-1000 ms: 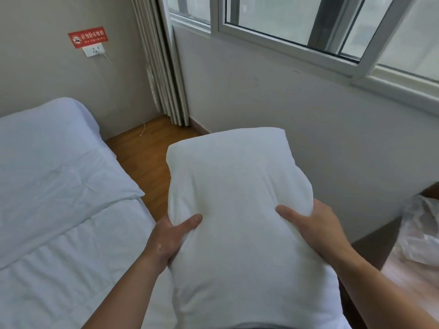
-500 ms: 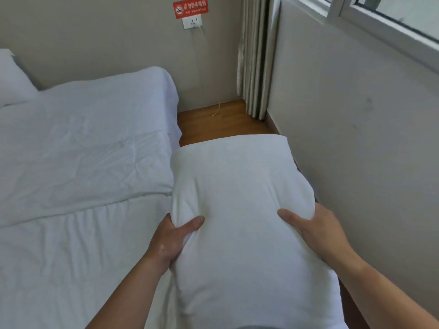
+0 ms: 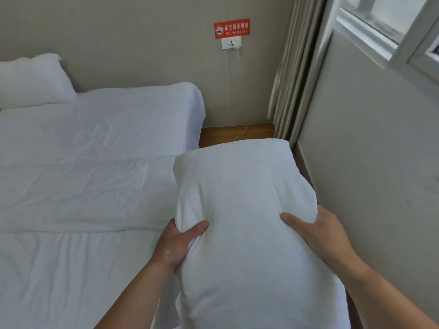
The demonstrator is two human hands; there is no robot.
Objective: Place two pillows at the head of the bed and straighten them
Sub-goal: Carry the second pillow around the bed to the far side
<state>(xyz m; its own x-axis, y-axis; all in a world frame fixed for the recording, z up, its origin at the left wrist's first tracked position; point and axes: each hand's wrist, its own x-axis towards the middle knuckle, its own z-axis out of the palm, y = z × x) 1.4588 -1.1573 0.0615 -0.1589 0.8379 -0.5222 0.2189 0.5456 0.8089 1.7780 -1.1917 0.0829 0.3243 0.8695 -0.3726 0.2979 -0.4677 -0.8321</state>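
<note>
I hold a white pillow [image 3: 242, 210] in front of me, above the gap between the bed and the right wall. My left hand [image 3: 177, 243] grips its left edge and my right hand [image 3: 318, 233] grips its right edge, thumbs on top. A second white pillow [image 3: 31, 81] lies at the head of the bed at the far left, against the wall. The bed [image 3: 83, 174] is covered with a white duvet, and the part of the head end beside the second pillow is bare sheet.
A narrow strip of wooden floor [image 3: 237, 134] runs between the bed and the right wall [image 3: 368, 162]. A curtain [image 3: 292, 79] hangs in the corner under the window [image 3: 389, 27]. A wall socket [image 3: 231, 42] with a dangling white cable sits below a red no-smoking sign.
The view has swung left: the bed's head end and the second pillow have come into sight, the window has slid off to the right. Both hands keep the same grip on the pillow.
</note>
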